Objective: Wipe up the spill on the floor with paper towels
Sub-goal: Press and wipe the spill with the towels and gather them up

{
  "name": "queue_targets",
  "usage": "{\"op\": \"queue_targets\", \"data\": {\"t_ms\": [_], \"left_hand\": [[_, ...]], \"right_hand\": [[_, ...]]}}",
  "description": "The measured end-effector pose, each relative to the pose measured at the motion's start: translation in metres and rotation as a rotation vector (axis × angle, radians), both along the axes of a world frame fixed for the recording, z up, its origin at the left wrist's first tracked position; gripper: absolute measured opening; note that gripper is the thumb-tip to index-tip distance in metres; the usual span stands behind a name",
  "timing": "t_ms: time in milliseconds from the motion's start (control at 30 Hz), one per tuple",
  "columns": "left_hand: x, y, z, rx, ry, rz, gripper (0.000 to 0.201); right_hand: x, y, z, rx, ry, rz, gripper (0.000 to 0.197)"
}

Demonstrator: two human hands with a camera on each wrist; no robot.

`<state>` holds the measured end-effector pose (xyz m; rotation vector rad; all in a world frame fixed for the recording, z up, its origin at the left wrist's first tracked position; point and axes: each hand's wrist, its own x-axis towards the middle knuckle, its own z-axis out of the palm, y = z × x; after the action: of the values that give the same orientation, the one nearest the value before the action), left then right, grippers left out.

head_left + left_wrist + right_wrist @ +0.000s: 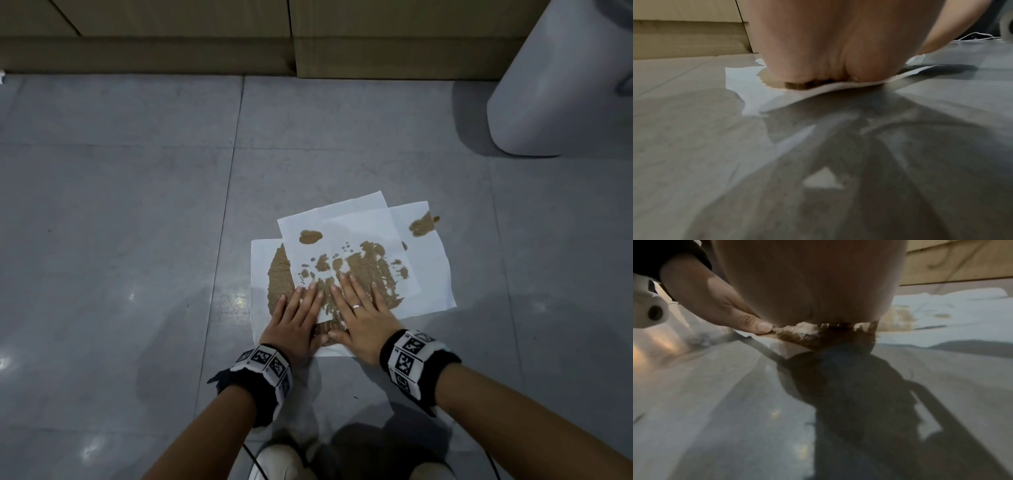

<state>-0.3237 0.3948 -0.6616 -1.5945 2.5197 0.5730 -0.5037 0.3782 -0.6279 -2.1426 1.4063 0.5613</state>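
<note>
Several white paper towels (424, 274) lie overlapped on the grey tiled floor, soaked through with brown spill (370, 270) in large blotches. A small brown patch (423, 224) shows at the far right corner of the towels. My left hand (296, 315) lies flat with straight fingers on the near left part of the towels. My right hand (363, 311), with a ring on one finger, presses flat beside it, thumbs nearly touching. In the left wrist view the palm (818, 48) rests on a towel edge (838, 87). In the right wrist view the palm (807, 285) sits on wet brown paper (813, 337).
Wooden cabinet fronts (171, 51) run along the far side. A white rounded bin or appliance (561, 78) stands at the far right. My shoe (277, 462) and a cable are just below my wrists. Grey floor tiles (120, 205) stretch to the left.
</note>
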Motion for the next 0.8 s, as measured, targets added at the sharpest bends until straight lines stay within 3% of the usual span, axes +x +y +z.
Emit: {"op": "queue_targets", "data": {"t_ms": [100, 267, 433, 567, 633, 800], "left_hand": [[-0.001, 0.000, -0.001, -0.009, -0.039, -0.009, 0.067], [-0.001, -0.002, -0.002, 0.001, -0.058, -0.008, 0.066], [0.001, -0.001, -0.010, -0.109, -0.025, -0.018, 0.068], [0.001, -0.001, -0.015, -0.191, -0.002, -0.011, 0.068], [0.001, -0.001, -0.014, -0.199, -0.008, -0.009, 0.068], [0.002, -0.005, -0.007, -0.155, -0.050, -0.013, 0.067]], "right_hand": [[0.005, 0.000, -0.003, 0.003, -0.027, -0.084, 0.081], [0.012, -0.019, 0.013, -0.189, -0.014, -0.225, 0.074], [0.008, -0.031, -0.004, -0.163, 0.015, -0.075, 0.080], [0.007, -0.030, -0.010, -0.125, -0.020, -0.084, 0.080], [0.004, -0.033, -0.003, -0.106, -0.083, -0.170, 0.079], [-0.035, -0.043, 0.011, -0.155, -0.055, -0.658, 0.071]]}}
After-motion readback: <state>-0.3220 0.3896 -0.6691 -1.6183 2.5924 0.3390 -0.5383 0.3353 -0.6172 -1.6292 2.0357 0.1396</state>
